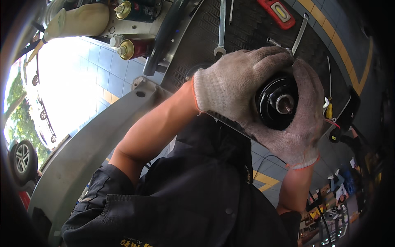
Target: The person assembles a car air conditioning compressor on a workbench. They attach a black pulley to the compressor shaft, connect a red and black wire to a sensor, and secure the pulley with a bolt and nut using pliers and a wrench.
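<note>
Grip: knit-gloved left hand (251, 74) + right hand (303, 127) | cupping | glossy round black part (267, 103)

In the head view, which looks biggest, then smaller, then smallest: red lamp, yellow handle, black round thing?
1. Black round thing
2. Red lamp
3. Yellow handle

That's only how big they look here.

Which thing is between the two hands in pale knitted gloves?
Between the left hand and the right hand, the head view shows a round glossy black part with a silver centre ring.
</note>
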Available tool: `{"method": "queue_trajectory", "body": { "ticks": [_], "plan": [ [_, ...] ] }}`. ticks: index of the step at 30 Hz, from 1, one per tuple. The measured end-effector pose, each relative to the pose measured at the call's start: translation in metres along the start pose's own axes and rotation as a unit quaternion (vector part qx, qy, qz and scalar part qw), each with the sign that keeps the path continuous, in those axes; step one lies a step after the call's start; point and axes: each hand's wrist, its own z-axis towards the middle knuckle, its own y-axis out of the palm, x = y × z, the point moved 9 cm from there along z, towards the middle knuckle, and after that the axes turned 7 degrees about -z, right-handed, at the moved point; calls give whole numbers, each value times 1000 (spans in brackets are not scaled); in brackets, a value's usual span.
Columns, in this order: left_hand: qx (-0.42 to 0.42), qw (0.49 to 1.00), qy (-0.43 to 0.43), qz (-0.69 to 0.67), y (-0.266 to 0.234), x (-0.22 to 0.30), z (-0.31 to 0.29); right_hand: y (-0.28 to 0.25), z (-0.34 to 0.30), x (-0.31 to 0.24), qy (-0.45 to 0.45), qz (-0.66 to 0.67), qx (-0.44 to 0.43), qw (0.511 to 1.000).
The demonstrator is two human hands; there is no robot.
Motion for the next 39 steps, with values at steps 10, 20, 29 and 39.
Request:
{"method": "queue_trajectory", "body": {
  "ticks": [10,20,29,39],
  "plan": [
    [11,999,22,-23,3,-4,0,3,-6,13,40,35,31,998],
    [2,1000,7,-11,5,-4,2,3,-2,13,84,11,14,996],
    [-15,1000,-7,4,7,-4,-1,7,-5,9,84,13,54,995],
    [-32,999,-7,37,5,1,1,0,-4,8,63,-15,64,996]
  ]
}}
